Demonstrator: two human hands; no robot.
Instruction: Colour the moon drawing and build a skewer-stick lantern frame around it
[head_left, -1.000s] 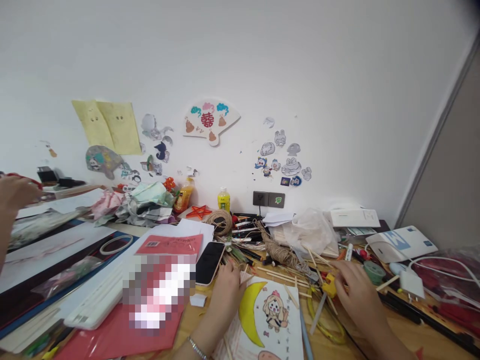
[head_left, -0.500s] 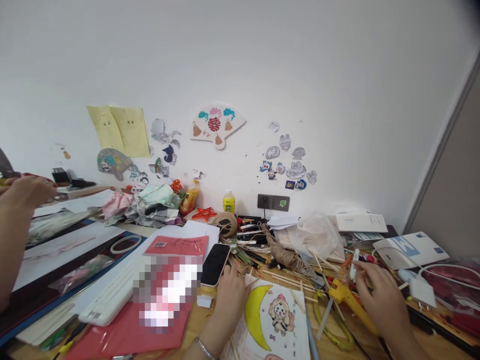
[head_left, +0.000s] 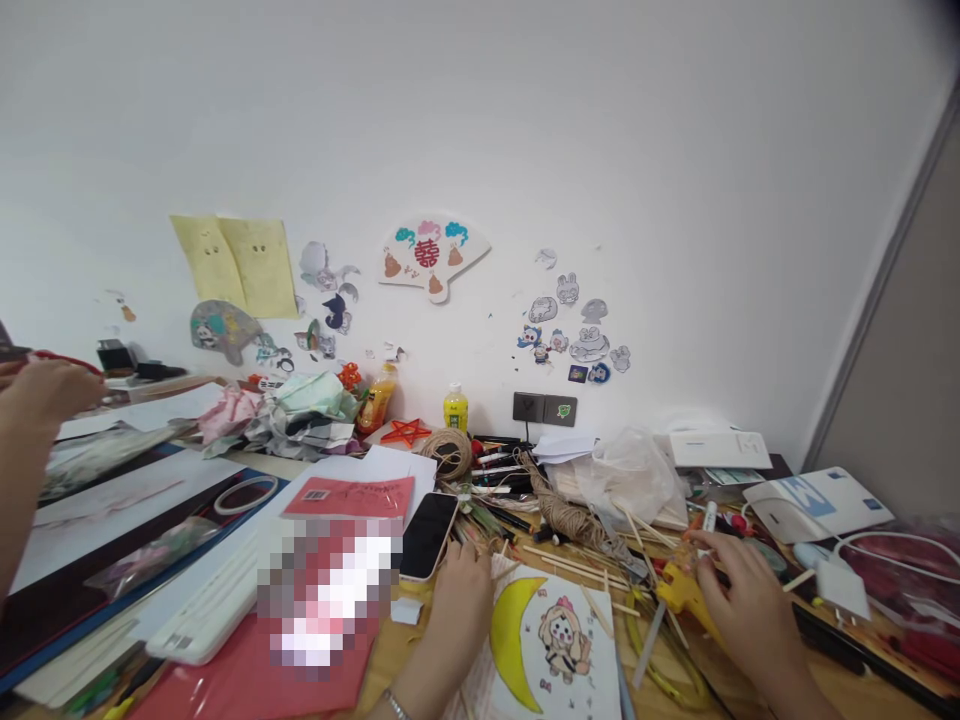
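My left hand (head_left: 461,590), fingers curled and pressed together, is at the top left edge of a paper (head_left: 562,640) drawn with a yellow moon and a long-haired cartoon figure. A thin wooden stick pokes out near its fingertips; what the fingers hold is hidden. My right hand (head_left: 754,600) is closed over a yellow hot glue gun (head_left: 679,590), with thumb and index finger near its front. A clear glue stick (head_left: 649,640) lies beside the gun, next to a yellow-green loop (head_left: 671,680). Just beyond the right fingers is a white-capped marker (head_left: 709,516).
A phone (head_left: 429,535) lies left of my left hand, near red packets (head_left: 360,495). Behind are twine (head_left: 562,510), pens, wooden sticks (head_left: 574,565) and a plastic bag (head_left: 634,475). A charger (head_left: 844,588) is at right. Another person's hand (head_left: 56,390) shows at far left.
My right hand has moved slightly left, from beside the white marker onto the yellow glue gun. My left hand stays at the paper's edge. The view has shifted slightly.
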